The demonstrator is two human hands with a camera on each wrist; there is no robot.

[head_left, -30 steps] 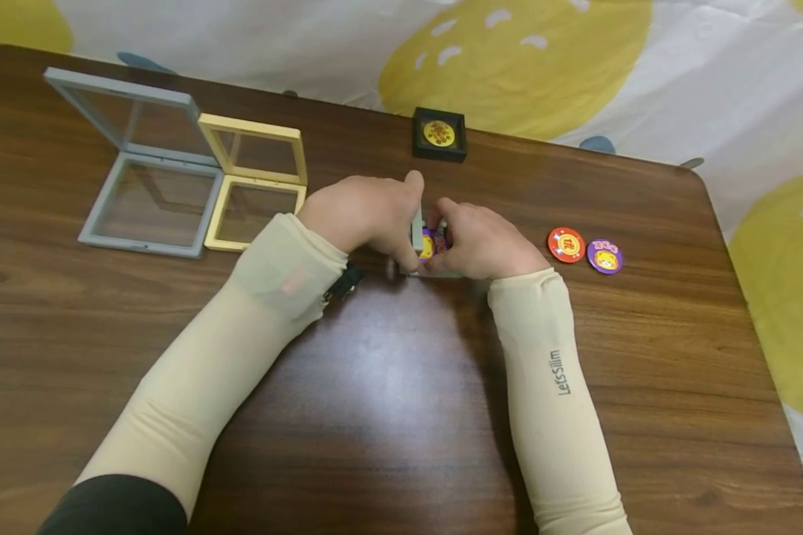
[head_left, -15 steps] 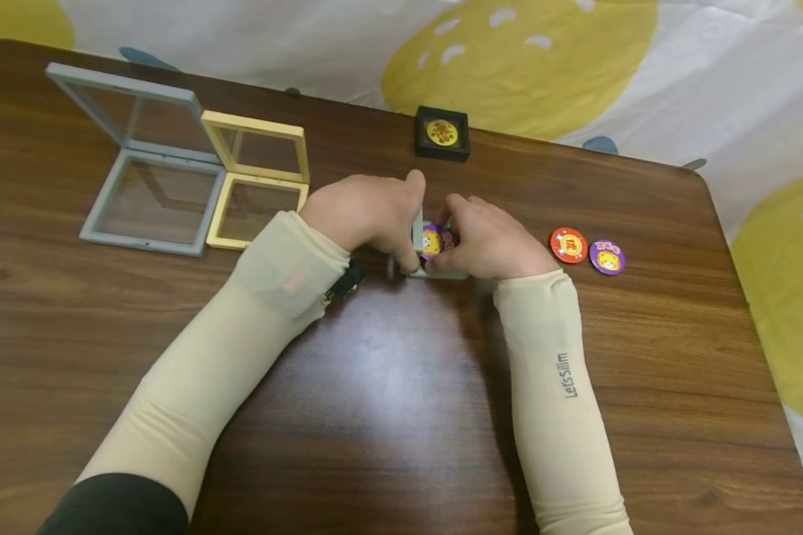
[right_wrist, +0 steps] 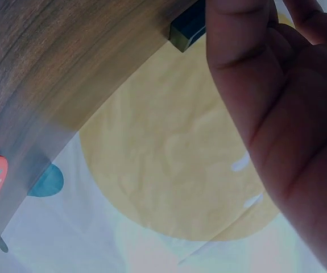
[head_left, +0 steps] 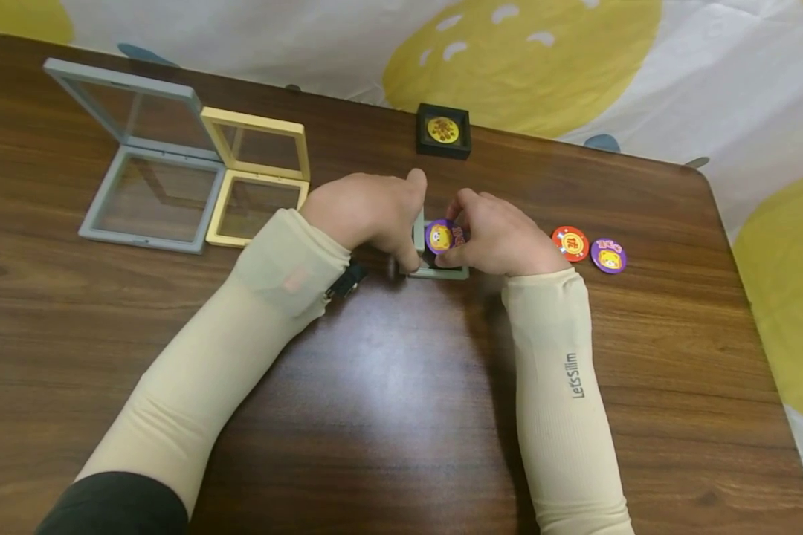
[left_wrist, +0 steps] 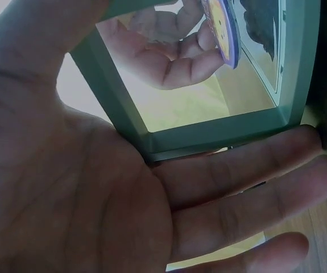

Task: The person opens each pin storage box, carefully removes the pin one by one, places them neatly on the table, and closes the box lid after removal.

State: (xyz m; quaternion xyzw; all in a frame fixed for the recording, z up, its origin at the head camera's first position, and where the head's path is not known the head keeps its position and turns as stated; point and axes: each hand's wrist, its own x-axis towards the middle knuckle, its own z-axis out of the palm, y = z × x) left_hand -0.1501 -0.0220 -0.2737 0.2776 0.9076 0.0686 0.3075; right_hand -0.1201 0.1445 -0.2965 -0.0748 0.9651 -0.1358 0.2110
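Observation:
My left hand point(head_left: 371, 212) holds a small grey-green display frame point(head_left: 438, 274), which stands hinged apart with one half raised. In the left wrist view the thumb lies over the raised half's rim point(left_wrist: 220, 126), and the other fingers stretch along its outside. With thumb and fingertips my right hand point(head_left: 505, 234) pinches a round purple badge point(head_left: 439, 237) with a yellow bear, tilted above the frame's lower half. Through the clear film, the left wrist view shows that badge point(left_wrist: 224, 28) edge-on. The right wrist view hides what the right fingers hold.
A red round badge point(head_left: 570, 244) and another purple bear badge point(head_left: 608, 255) lie at right. Behind the hands sits a black frame point(head_left: 444, 131) with a yellow disc. Opened blue-grey point(head_left: 140, 241) and yellow point(head_left: 227, 240) frames stand at left. A patterned cloth point(head_left: 522, 67) hangs behind the table.
My right hand has shifted slightly right and the badge it pinches shows more fully, with more of the frame's lower edge visible. The left hand keeps its hold on the frame.

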